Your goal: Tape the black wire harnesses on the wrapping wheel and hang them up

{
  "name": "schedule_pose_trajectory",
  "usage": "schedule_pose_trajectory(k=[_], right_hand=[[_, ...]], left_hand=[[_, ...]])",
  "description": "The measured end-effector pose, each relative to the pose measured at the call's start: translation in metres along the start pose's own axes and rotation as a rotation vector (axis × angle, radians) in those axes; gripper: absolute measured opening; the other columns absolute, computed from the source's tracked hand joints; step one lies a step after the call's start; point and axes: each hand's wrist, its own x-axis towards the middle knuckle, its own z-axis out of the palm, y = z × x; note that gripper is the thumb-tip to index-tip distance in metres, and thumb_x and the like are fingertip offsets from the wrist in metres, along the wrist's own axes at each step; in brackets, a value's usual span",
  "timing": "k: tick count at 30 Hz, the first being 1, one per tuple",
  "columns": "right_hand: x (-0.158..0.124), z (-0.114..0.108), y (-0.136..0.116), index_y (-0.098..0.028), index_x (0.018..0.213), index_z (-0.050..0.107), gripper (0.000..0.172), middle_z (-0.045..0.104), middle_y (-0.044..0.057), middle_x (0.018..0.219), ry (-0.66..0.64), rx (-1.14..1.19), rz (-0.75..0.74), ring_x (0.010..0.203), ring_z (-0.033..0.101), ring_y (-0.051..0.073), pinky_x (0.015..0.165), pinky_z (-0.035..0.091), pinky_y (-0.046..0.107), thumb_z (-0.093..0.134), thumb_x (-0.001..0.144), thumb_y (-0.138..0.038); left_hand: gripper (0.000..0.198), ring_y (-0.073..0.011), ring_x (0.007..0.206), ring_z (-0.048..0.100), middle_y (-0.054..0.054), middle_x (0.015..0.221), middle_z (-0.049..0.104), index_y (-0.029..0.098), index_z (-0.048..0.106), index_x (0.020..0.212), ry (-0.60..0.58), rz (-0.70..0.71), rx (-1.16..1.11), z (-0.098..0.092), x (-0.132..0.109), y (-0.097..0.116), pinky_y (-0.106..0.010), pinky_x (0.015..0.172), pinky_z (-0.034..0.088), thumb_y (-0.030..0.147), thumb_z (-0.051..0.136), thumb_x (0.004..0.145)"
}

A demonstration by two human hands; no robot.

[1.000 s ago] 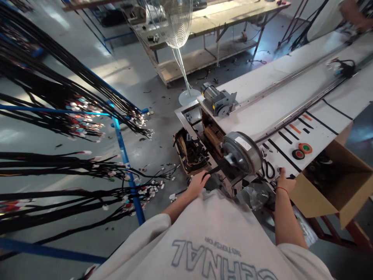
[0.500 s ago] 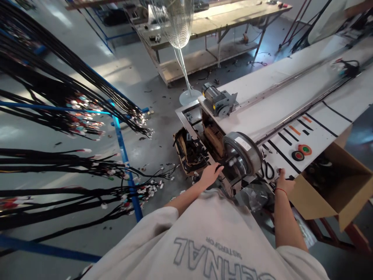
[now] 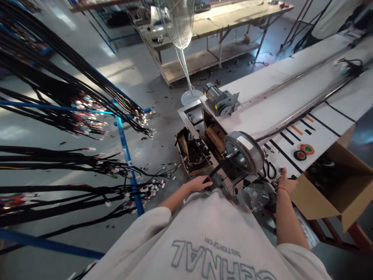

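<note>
Checking out that black strip (image 3: 217, 168): it slants from the wheel (image 3: 244, 151) at the table's near end to the left hand (image 3: 201, 182), whose fingers are curled closed on its end. I'd guess it's light, bendy and hard to break, maybe slick, so I'd pinch it flat near the tip. Right hand (image 3: 286, 183) is half-curled at the white table (image 3: 262, 116) edge by a small reddish bit (image 3: 281, 170); can't tell if it's gripping anything. Scissors (image 3: 269, 168) lie just beside it, cardboard box (image 3: 317, 194) near the wrist.
</note>
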Motion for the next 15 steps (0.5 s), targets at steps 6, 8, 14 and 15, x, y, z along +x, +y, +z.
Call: schedule_pose_trajectory(k=[6, 8, 14, 15], right_hand=[[0.004, 0.002, 0.003, -0.007, 0.121, 0.051, 0.075, 0.057, 0.032, 0.126, -0.001, -0.007, -0.036, 0.124, 0.054, 0.042, 0.102, 0.045, 0.05, 0.065, 0.078, -0.067], [0.006, 0.002, 0.004, -0.007, 0.122, 0.05, 0.075, 0.057, 0.032, 0.127, -0.006, -0.017, -0.037, 0.125, 0.054, 0.041, 0.103, 0.045, 0.05, 0.063, 0.079, -0.068], [0.004, 0.002, 0.003, -0.007, 0.12, 0.052, 0.075, 0.058, 0.032, 0.126, 0.016, 0.008, -0.033, 0.121, 0.056, 0.042, 0.102, 0.045, 0.052, 0.066, 0.077, -0.067], [0.003, 0.002, 0.003, -0.008, 0.12, 0.053, 0.074, 0.058, 0.032, 0.124, 0.021, 0.012, -0.029, 0.121, 0.056, 0.042, 0.101, 0.046, 0.053, 0.067, 0.077, -0.066]], left_hand=[[0.043, -0.0213, 0.083, 0.064, -0.009, 0.089, 0.069, 0.018, 0.061, 0.096, 0.345, 0.028, 0.046, 0.024, -0.026, 0.004, -0.032, 0.08, 0.047, 0.046, 0.028, 0.099], [0.043, -0.0212, 0.077, 0.062, -0.008, 0.08, 0.066, 0.019, 0.059, 0.089, 0.368, 0.022, 0.069, 0.025, -0.02, 0.013, -0.031, 0.076, 0.047, 0.045, 0.027, 0.1], [0.05, -0.0173, 0.068, 0.056, -0.003, 0.071, 0.059, 0.018, 0.056, 0.081, 0.357, 0.113, -0.02, 0.017, 0.004, 0.041, -0.029, 0.071, 0.045, 0.05, 0.022, 0.101], [0.051, -0.0166, 0.068, 0.055, -0.002, 0.071, 0.059, 0.018, 0.056, 0.082, 0.351, 0.121, -0.04, 0.017, 0.008, 0.046, -0.028, 0.07, 0.044, 0.051, 0.022, 0.1]])
